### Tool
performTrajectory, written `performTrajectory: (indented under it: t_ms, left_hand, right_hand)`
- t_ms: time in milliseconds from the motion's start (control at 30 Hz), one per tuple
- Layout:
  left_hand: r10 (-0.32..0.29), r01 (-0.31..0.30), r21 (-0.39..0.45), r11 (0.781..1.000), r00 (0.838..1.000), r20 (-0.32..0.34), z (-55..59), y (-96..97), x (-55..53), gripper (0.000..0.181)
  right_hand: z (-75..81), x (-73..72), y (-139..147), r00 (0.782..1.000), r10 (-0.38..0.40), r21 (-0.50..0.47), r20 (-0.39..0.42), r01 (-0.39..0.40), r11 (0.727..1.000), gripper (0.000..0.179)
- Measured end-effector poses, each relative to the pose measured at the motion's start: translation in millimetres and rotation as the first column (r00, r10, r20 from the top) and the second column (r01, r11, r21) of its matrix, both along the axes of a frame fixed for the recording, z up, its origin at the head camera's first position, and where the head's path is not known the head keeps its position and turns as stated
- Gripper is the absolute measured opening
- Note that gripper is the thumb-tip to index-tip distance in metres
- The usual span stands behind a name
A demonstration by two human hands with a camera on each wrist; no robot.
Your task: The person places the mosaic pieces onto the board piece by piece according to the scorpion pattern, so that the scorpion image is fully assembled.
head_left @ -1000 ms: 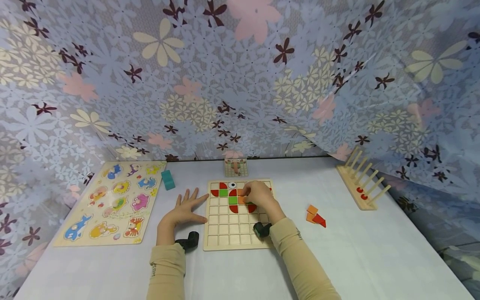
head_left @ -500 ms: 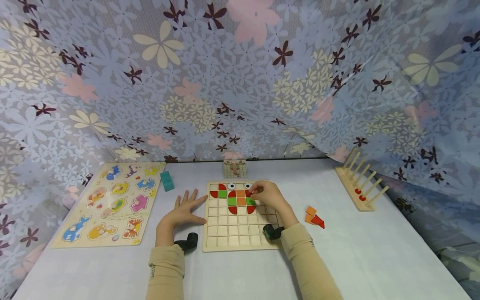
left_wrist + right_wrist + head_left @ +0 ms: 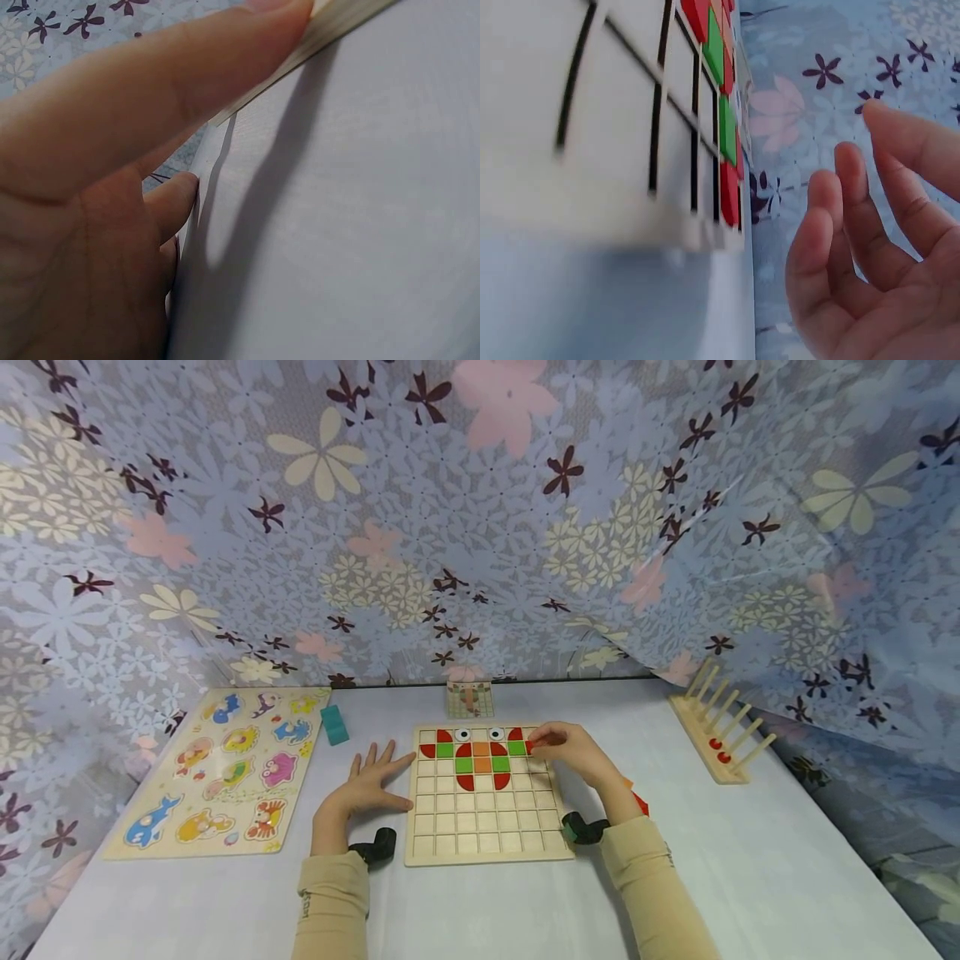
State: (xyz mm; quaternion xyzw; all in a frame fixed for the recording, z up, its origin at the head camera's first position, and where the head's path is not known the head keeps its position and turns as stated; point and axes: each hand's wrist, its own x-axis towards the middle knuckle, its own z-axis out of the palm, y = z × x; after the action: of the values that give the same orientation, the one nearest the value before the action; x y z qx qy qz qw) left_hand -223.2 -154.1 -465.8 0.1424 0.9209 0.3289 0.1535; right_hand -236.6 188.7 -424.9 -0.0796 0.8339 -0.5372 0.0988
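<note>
A pale wooden grid board (image 3: 480, 822) lies mid-table, with red, green and orange tiles and two eye tiles in its upper rows. My left hand (image 3: 367, 789) is spread beside it, thumb and forefinger touching the board's left edge. In the left wrist view a finger (image 3: 172, 97) reaches the board's rim. My right hand (image 3: 566, 750) hovers at the board's upper right, fingertips close to a red rounded tile (image 3: 529, 747) beside a green tile (image 3: 516, 748). The right wrist view shows that hand (image 3: 877, 255) with loosely bent fingers and nothing between them.
Loose red (image 3: 641, 804) and orange tiles lie partly hidden behind my right wrist. An animal puzzle board (image 3: 168, 768) and a teal block (image 3: 334, 725) are at left. Behind the grid stands a picture card (image 3: 471, 700); a peg stand (image 3: 693, 727) with red beads is at right.
My right hand has moved rightward from the board's middle to its upper right, uncovering the second eye tile and red and green tiles there. My left hand stays at the edge.
</note>
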Motion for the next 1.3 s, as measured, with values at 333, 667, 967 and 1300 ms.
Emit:
performTrajectory:
  t_ms: [333,667,967,1300]
  left_hand:
    - [0.004,-0.004,-0.004,1.000,1.000,0.003,-0.4,0.1,0.9,0.091]
    - [0.002,-0.002,0.001,1.000,1.000,0.007,1.3,-0.4,1.7,0.090]
    - [0.009,-0.009,0.000,1.000,1.000,0.008,0.9,0.5,0.9,0.091]
    - [0.009,-0.009,-0.001,1.000,1.000,-0.002,0.6,0.9,0.5,0.091]
  right_hand:
    - [-0.8,8.4,46,0.999,-0.040,0.030,0.037,0.039,0.999,0.033]
    - [-7.0,19.7,85,0.996,-0.068,0.109,0.066,0.060,0.992,0.035]
    - [-12.8,28.4,99,0.989,-0.065,0.208,0.136,0.036,0.977,0.040]
    - [-12.1,27.7,99,0.990,-0.096,0.357,0.102,0.054,0.933,0.037]
